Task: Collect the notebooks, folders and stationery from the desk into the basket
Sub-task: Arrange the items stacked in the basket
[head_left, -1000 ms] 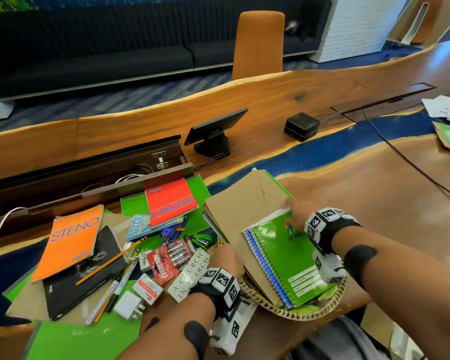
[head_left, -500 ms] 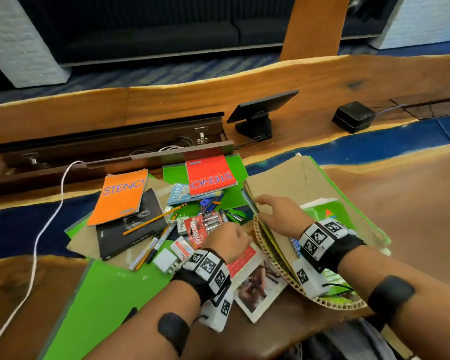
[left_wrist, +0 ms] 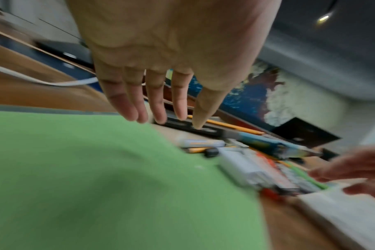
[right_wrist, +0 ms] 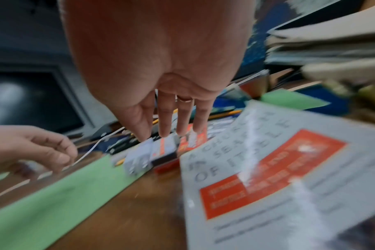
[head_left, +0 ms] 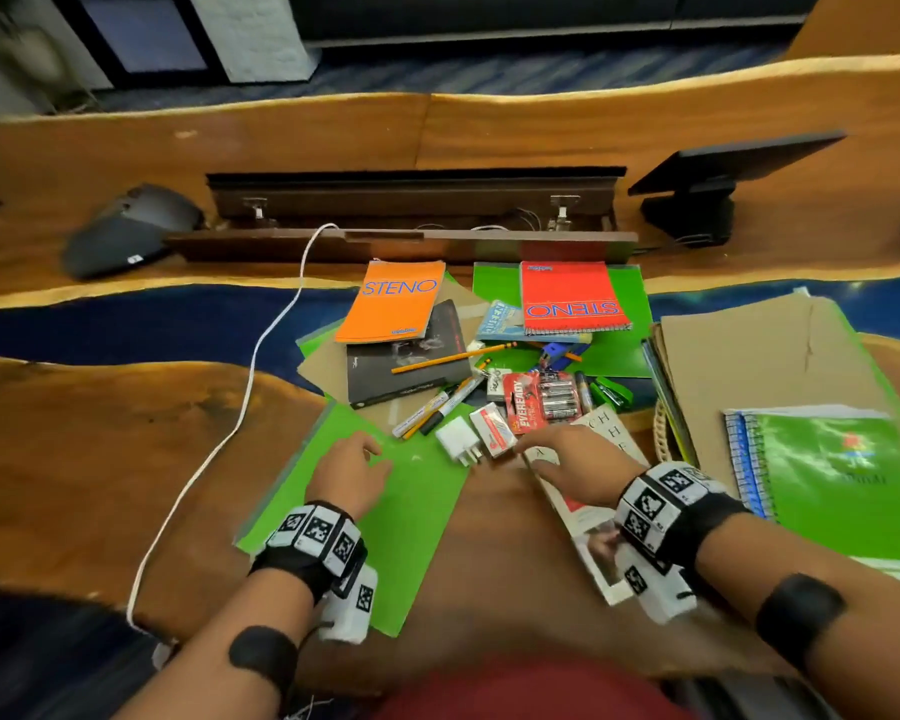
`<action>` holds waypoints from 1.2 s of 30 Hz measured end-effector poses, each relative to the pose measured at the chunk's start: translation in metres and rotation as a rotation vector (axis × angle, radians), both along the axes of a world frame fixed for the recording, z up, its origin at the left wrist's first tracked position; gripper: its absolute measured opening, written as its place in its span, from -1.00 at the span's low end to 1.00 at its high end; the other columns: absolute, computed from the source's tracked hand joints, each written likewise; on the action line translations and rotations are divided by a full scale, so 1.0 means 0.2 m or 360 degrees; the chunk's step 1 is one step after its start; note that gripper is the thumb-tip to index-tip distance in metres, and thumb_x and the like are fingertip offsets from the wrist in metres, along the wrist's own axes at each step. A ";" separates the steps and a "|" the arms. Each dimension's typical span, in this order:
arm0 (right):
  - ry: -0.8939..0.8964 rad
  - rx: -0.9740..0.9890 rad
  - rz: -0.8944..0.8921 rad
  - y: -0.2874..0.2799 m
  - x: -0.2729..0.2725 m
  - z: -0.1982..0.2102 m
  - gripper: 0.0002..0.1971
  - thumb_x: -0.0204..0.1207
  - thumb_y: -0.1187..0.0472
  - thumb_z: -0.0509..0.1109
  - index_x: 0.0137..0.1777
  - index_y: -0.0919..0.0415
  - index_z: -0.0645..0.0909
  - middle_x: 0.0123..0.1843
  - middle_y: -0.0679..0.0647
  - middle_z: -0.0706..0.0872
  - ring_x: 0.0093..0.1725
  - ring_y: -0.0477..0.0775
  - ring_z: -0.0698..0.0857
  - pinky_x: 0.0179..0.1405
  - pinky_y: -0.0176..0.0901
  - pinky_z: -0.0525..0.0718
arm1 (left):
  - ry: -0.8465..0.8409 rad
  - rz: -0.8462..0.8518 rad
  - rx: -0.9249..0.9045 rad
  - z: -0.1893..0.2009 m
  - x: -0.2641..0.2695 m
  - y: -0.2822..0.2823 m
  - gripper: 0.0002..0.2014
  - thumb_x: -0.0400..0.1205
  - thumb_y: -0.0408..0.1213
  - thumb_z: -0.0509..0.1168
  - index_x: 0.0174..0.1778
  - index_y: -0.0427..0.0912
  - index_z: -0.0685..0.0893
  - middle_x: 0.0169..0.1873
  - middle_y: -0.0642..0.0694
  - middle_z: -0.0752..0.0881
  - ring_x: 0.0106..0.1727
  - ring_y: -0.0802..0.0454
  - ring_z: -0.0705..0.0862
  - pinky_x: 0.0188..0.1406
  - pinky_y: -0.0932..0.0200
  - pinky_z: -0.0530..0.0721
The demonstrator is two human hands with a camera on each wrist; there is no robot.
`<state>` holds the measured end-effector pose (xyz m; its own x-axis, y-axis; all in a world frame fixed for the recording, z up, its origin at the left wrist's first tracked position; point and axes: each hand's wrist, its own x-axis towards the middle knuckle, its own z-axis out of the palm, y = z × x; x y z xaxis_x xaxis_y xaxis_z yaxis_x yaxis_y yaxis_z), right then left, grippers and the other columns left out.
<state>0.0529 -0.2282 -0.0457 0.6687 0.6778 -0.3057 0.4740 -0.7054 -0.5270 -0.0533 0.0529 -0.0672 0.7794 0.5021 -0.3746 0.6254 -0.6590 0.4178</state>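
My left hand (head_left: 370, 454) lies with relaxed fingers on a green folder (head_left: 385, 517) and holds nothing; the left wrist view shows its fingers (left_wrist: 161, 116) straight. My right hand (head_left: 528, 449) reaches over a grey book (head_left: 588, 517), fingers (right_wrist: 171, 133) straight, tips close above a white charger (head_left: 458, 439) and an eraser box (head_left: 492, 431). Behind lie a battery pack (head_left: 541, 397), markers (head_left: 427, 410), a pencil (head_left: 453, 357), a black notebook (head_left: 411, 361), an orange steno pad (head_left: 393, 301) and a red one (head_left: 567, 298). The wicker basket (head_left: 663, 433) at right holds a cardboard folder (head_left: 749, 366) and a green spiral notebook (head_left: 832, 475).
A white cable (head_left: 261, 356) runs from the open cable tray (head_left: 411, 215) down the desk's left side. A small monitor (head_left: 723, 174) stands at the back right, a grey device (head_left: 126, 231) at the back left. A green stapler (head_left: 611, 394) lies beside the basket.
My right hand has left the basket and come left over the book. My left hand has opened from a fist and moved left onto the green folder. The head view has turned left.
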 end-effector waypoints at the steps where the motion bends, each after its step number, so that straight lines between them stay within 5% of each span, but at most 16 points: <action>1: -0.0006 0.0016 0.0105 0.04 -0.02 -0.02 -0.69 0.65 0.17 0.27 0.34 -0.05 0.64 0.40 -0.05 0.64 0.41 0.02 0.55 0.40 -0.17 0.42 | 0.0047 0.0042 0.0067 -0.02 -0.04 0.07 -0.80 0.58 -0.09 0.43 0.06 0.02 0.62 0.16 -0.13 0.65 0.22 -0.17 0.64 0.22 -0.06 0.61; 5: -0.0201 -0.0050 0.0493 0.22 -0.07 -0.10 -0.59 0.61 0.19 0.28 0.46 0.00 0.56 0.63 0.11 0.36 0.61 0.17 0.32 0.55 0.06 0.35 | 0.0204 0.0241 0.0208 -0.07 -0.16 0.24 -0.42 0.54 -0.01 0.47 0.45 -0.04 0.48 0.42 -0.24 0.48 0.41 -0.30 0.49 0.40 -0.08 0.47; 8: -0.0373 -0.0318 0.0678 0.32 -0.11 -0.13 -0.46 0.63 0.09 0.24 0.60 -0.25 0.30 0.75 0.03 -0.04 0.72 0.21 -0.06 0.65 0.24 0.08 | 0.0282 0.0354 0.0139 -0.12 -0.22 0.29 -0.21 0.50 0.09 0.48 0.59 -0.10 0.33 0.51 -0.32 0.40 0.51 -0.33 0.40 0.50 -0.12 0.39; 12: -0.0435 -0.0612 0.0666 0.40 -0.12 -0.17 -0.41 0.66 0.00 0.22 0.63 -0.38 0.11 0.74 -0.01 -0.28 0.70 0.33 -0.25 0.61 0.37 -0.15 | 0.0365 0.0396 0.0153 -0.13 -0.24 0.31 -0.10 0.48 0.17 0.48 0.64 -0.08 0.24 0.54 -0.32 0.31 0.56 -0.33 0.29 0.51 -0.12 0.34; 17: -0.0318 -0.0746 0.0520 0.38 -0.12 -0.21 -0.37 0.62 -0.12 0.24 0.66 -0.25 0.10 0.74 -0.03 -0.27 0.71 0.29 -0.21 0.63 0.37 -0.09 | 0.0290 0.0448 -0.0047 -0.11 -0.20 0.33 -0.46 0.61 -0.02 0.41 0.42 -0.24 0.51 0.36 -0.35 0.52 0.39 -0.29 0.51 0.38 -0.03 0.51; 22: -0.0323 -0.0756 0.0515 0.36 -0.10 -0.18 -0.30 0.62 -0.04 0.26 0.70 -0.10 0.04 0.75 -0.03 -0.25 0.72 0.23 -0.16 0.64 0.31 -0.01 | 0.0130 0.0344 -0.0044 -0.08 -0.19 0.37 -0.76 0.65 -0.14 0.39 0.08 -0.24 0.67 0.02 -0.26 0.74 0.00 -0.20 0.66 0.06 -0.04 0.66; 30: -0.0336 -0.0811 0.0522 0.40 -0.10 -0.11 -0.35 0.62 0.00 0.24 0.68 -0.04 0.12 0.75 0.00 -0.17 0.72 0.22 -0.07 0.63 0.27 0.13 | 0.0095 0.0296 0.0119 0.09 -0.19 0.41 -0.80 0.65 -0.16 0.39 0.07 -0.22 0.69 -0.02 -0.23 0.75 0.04 -0.23 0.70 -0.09 0.04 0.57; 36: -0.0388 -0.0835 0.0494 0.43 -0.10 -0.13 -0.43 0.59 0.04 0.24 0.62 -0.03 0.27 0.74 -0.04 -0.09 0.69 0.24 0.02 0.56 0.28 0.26 | 0.0097 0.0351 0.0186 0.17 -0.28 0.48 -0.83 0.63 -0.10 0.40 0.02 -0.11 0.70 -0.17 -0.11 0.72 -0.13 -0.15 0.66 -0.13 0.08 0.61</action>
